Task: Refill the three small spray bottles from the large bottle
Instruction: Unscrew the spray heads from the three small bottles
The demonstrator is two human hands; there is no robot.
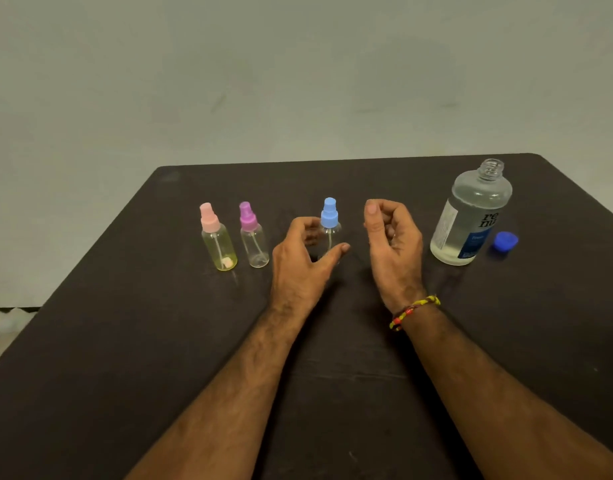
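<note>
Three small spray bottles stood in a row: the pink-capped bottle [217,237], the purple-capped bottle [253,235] and the blue-capped bottle [330,226]. The left hand [303,258] cupped loosely round the blue one, apparently to steady it, contact unclear. The right hand [393,244] hovered empty, fingers loosely curled. One large bottle [469,216] stood uncapped for pouring, its single blue cap [505,241] beside it.

Left hand [299,261] curls around the blue-capped bottle [330,220]; right hand [391,244] loosely curled beside it, large bottle [471,216] and cap [505,241] further right.
</note>
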